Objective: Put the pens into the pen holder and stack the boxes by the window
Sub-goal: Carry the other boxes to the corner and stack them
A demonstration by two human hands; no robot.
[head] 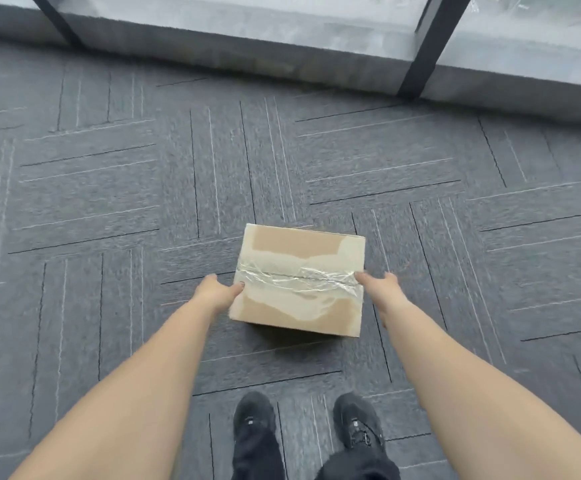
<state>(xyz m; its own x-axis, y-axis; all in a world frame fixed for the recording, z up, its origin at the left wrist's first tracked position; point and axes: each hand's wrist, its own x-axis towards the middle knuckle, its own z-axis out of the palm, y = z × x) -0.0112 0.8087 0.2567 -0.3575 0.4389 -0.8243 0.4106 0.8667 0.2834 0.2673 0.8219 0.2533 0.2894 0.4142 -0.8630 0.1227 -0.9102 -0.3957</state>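
Observation:
A brown cardboard box point(297, 280), sealed across its top with crinkled clear tape, is held in front of me over the grey carpet. My left hand point(218, 293) presses against its left side. On the opposite side my right hand point(379, 287) grips it, thumb at the tape line. Both arms reach straight forward. The fingers under and behind the box are hidden. No pens or pen holder are in view.
The window point(282, 15) with dark frame bars point(427, 46) runs along the top, above a grey sill ledge point(213, 53). Patterned grey carpet tiles point(109, 202) cover the floor. My black shoes point(306, 427) show at the bottom.

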